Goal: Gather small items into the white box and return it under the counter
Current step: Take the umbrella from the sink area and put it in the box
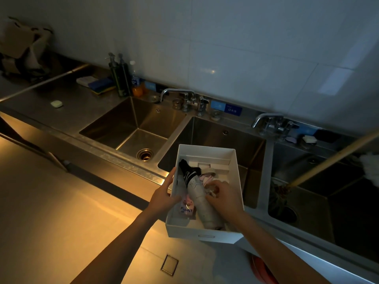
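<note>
left hand (164, 194): I'm gripping the white box (207, 232) by its left wall
right hand (224, 196): inside, fingers closed on something small, can't tell what
risk: one-handed hold, box could tip toward the sink (215, 136)

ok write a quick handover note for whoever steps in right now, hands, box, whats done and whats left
Left hand: grips the left wall of the white box, held above the front edge of the sink counter.
Right hand: inside the box, fingers on small items beside the pale bottle.
In the box: the bottle, a pink packet, small white cartons at the far end.
Done: several items gathered.
Left: a small pale item is on the counter, possibly to collect; then put the box under the counter.
</note>
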A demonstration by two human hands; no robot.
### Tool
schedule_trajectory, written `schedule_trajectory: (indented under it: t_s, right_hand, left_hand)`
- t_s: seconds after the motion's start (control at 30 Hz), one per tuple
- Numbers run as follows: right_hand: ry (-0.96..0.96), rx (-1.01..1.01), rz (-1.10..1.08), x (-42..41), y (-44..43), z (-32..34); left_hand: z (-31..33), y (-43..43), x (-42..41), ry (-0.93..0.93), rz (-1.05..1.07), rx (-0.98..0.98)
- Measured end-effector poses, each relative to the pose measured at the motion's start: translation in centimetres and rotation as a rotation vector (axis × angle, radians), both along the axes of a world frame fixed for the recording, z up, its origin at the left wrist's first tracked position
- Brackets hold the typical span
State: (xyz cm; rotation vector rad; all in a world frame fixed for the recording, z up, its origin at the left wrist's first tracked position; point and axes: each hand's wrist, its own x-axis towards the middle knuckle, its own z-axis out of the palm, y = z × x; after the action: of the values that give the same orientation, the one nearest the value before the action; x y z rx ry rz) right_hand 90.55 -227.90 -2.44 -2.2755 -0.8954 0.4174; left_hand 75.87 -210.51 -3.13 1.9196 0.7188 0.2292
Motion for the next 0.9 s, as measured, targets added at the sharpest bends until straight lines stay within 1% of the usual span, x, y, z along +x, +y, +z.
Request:
schedule_trajectory:
  t_s: [0.07, 0.1, 0.17, 0.2, 0.23, 0.27, 0.3, 0.37, 0.4, 0.43, 0.63, 0.77, 0.9]
  right_hand:
    - [-0.006, 0.111, -0.049, 0.9, -0.7, 0.8]
    - [-0.064, 0.13, -0.075, 1.4, -1.3, 1.1]
    - [-0.269, 0.074, -0.132, 2.6, -2.6, 1.4]
    - [-0.341, 0.033, -0.16, 3.1, -3.2, 1.3]
    - [-0.341, -0.009, -0.183, 3.5, -3.7, 1.0]
    - [-0.265, -0.042, -0.192, 3.7, -4.2, 0.7]
    - [-0.14, -0.056, -0.182, 3.8, -4.5, 0.3]
    - [0.12, -0.002, -0.118, 3.7, -4.8, -0.4]
    - [0.205, 0.029, -0.093, 3.6, -4.9, -0.5]
    - [0.245, 0.053, -0.076, 3.5, -5.0, -0.6]
    - [0.196, 0.097, -0.081, 3.5, -5.3, -0.1]
    - [0.183, 0.089, -0.016, 3.6, -5.8, 0.5]
    - [0.203, 0.121, -0.003, 3.5, -5.5, 1.0]
  left_hand:
    - [-0.1, -0.1, -0.1, 0.0, 0.006, -0.002]
    - [-0.1, -0.1, -0.2, -0.006, 0.005, -0.008]
    - [-0.2, -0.2, -0.2, -0.012, 0.002, -0.022]
    - [-0.1, -0.3, -0.2, -0.012, 0.003, -0.028]
    - [-0.1, -0.3, -0.2, -0.011, 0.007, -0.036]
    - [0.0, -0.3, -0.2, -0.007, 0.013, -0.046]
    - [0.0, -0.3, -0.3, -0.001, 0.022, -0.056]
    - [-0.1, -0.3, -0.3, 0.013, 0.04, -0.08]
    - [-0.2, -0.3, -0.3, 0.013, 0.047, -0.091]
    - [-0.2, -0.3, -0.3, 0.01, 0.052, -0.098]
    - [0.6, -1.0, -0.7, -0.006, 0.061, -0.152]
    - [1.2, -1.9, -1.6, -0.007, 0.063, -0.202]
    - [2.7, -2.4, -2.7, -0.012, 0.092, -0.182]
